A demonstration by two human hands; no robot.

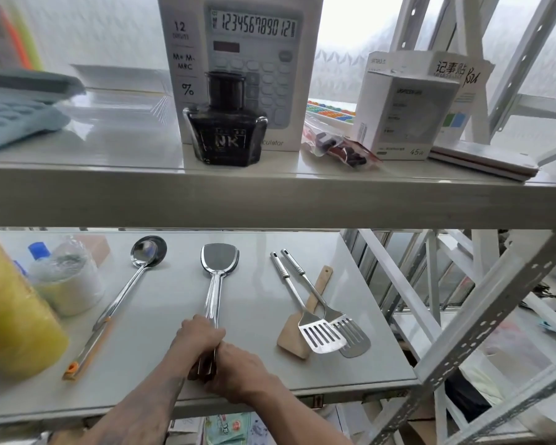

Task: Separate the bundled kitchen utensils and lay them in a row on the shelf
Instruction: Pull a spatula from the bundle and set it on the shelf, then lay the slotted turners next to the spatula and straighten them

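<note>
Both my hands, left hand and right hand, have fingers closed round the solid spatula handle mid-shelf by the front edge; square it beside one ladle, then split two slotted turners and one wooden spatula.

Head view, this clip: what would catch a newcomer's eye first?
Probably the two hands, left hand and right hand, closed together on the handle of a steel spatula lying at the middle of the lower shelf. To its right, two slotted turners and a wooden spatula lie overlapped in a pile. On the upper shelf, a dark ink bottle stands in front of a calculator box.
</note>
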